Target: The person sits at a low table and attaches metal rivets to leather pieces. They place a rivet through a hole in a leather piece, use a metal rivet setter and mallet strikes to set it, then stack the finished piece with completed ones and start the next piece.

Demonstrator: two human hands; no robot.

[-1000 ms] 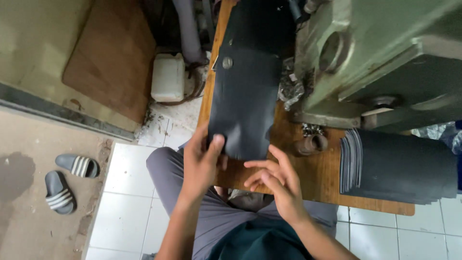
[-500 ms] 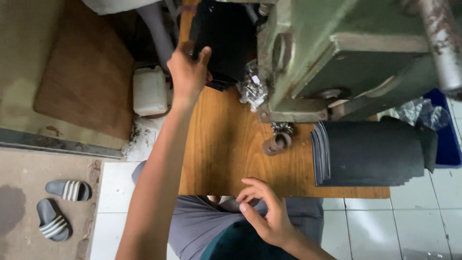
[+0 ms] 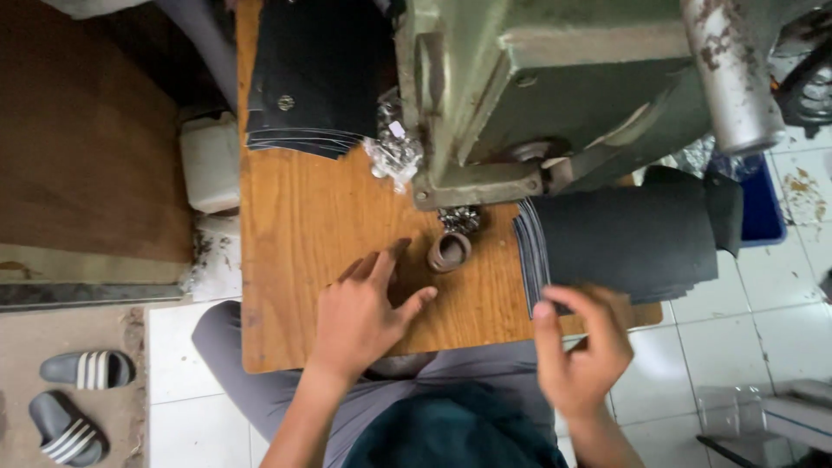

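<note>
Black sheet stack (image 3: 620, 243), right hand (image 3: 582, 351) touching, left hand (image 3: 360, 316) flat

Bare forearms, no sleeves visible; grey trousers (image 3: 260, 381); dark teal shirt (image 3: 451, 429).

right hand (image 3: 582, 348): motion-blurred; fingertips smear at the near corner of the dark fabric stack (image 3: 620, 238), so whether they grip a sheet cannot be told.
dark fabric stack: its upper edge, toward 12 o'clock, is hidden behind the green press machine (image 3: 555, 87).
green press machine: cut off by the top edge.
second dark stack (image 3: 316, 74): top cut off at 12 o'clock.
metal bits (image 3: 394, 143): too small to tell apart.
blue bin (image 3: 763, 208): mostly hidden at 3 o'clock.
person's torso (image 3: 451, 433): cut off at 6 o'clock.
</note>
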